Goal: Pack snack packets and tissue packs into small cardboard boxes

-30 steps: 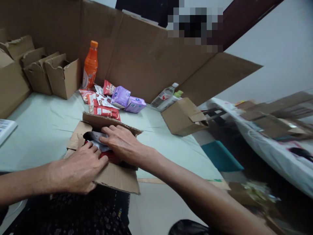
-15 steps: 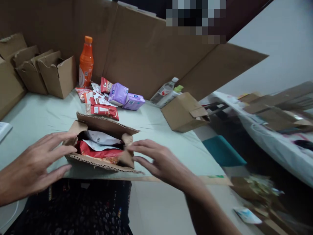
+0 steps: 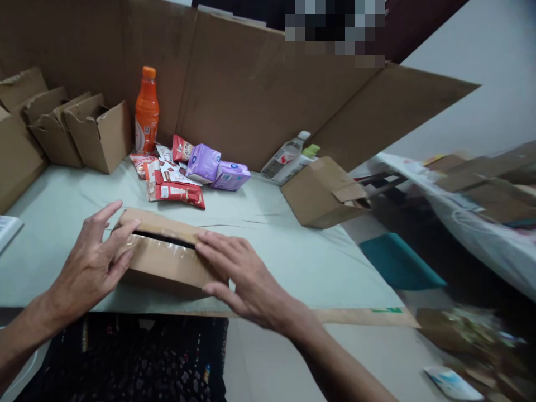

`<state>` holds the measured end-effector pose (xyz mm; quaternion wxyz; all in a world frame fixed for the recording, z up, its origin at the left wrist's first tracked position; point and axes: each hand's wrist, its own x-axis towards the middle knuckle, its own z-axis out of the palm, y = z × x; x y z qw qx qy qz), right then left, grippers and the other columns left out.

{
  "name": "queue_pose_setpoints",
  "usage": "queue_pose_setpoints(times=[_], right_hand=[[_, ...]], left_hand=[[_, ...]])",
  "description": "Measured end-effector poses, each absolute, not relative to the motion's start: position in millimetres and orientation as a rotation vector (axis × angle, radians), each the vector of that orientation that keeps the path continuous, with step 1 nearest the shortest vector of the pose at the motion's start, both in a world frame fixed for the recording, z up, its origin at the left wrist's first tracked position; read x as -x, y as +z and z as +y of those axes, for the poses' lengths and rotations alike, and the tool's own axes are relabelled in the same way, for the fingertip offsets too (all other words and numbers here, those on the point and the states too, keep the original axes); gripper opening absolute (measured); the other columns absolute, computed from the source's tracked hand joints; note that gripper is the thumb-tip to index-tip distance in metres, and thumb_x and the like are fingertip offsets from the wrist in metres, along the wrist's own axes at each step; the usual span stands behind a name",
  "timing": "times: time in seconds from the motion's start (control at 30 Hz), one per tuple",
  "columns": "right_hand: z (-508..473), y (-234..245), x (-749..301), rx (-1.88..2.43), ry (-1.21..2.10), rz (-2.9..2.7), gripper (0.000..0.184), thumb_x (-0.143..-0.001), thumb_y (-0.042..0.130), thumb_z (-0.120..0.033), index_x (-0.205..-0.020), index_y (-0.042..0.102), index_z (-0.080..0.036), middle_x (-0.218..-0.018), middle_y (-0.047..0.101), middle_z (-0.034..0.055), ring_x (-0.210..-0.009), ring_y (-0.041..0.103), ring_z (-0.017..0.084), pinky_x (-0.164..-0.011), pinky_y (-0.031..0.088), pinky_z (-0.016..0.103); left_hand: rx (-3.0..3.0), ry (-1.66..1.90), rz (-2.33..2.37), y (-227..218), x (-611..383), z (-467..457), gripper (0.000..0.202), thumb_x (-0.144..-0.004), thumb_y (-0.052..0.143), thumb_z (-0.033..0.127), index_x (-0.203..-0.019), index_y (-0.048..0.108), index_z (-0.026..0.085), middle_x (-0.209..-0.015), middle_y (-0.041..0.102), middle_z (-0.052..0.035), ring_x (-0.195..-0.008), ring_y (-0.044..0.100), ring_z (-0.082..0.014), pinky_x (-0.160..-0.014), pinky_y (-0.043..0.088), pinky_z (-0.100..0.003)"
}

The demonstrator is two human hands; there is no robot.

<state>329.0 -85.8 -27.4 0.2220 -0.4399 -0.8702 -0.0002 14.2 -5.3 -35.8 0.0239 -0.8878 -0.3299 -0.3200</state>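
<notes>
Close to the table's front edge sits a small cardboard box (image 3: 171, 262), its long top flaps folded inward with a dark slit between them and strips of clear tape along the front flap's edge. My left hand (image 3: 94, 251) is at the box's left end, fingers spread, thumb and some fingertips on the flaps, forefinger raised. Over the right end lies my right hand (image 3: 238, 268), fingers stretched out flat across the flaps, thumb against the front side. Neither hand grips anything. The box's contents are hidden under the flaps.
Behind the box lie red and white snack packets (image 3: 176, 192) and purple tissue packs (image 3: 205, 163), with an orange drink bottle (image 3: 146, 117) standing behind. Several open cartons (image 3: 98, 134) are at left. Rightward, a tilted carton (image 3: 318, 192) lies beside a clear bottle (image 3: 288, 153). A tall cardboard panel (image 3: 238, 84) borders the back.
The box's long flaps have been folded down over the packets inside, which are now hidden. Both hands have moved inward onto the flaps.
</notes>
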Motion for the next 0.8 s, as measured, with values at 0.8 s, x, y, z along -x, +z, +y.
queue_pose_setpoints(times=[0.8], right_hand=[[-143,-71,-467,1.719,-0.089,-2.108,0.059,-0.096,0.060,-0.038,-0.154,0.053,-0.025,-0.165,0.045,0.0135,-0.155,0.037,0.033,-0.120,0.039,0.058]], left_hand=[[3.086,-0.939,-0.965,-73,-71,14,0.052,-0.105,0.048,0.044,-0.156,0.042,0.034,-0.164,0.042,-0.0083,-0.146,0.048,-0.0354,-0.114,0.051,-0.056]])
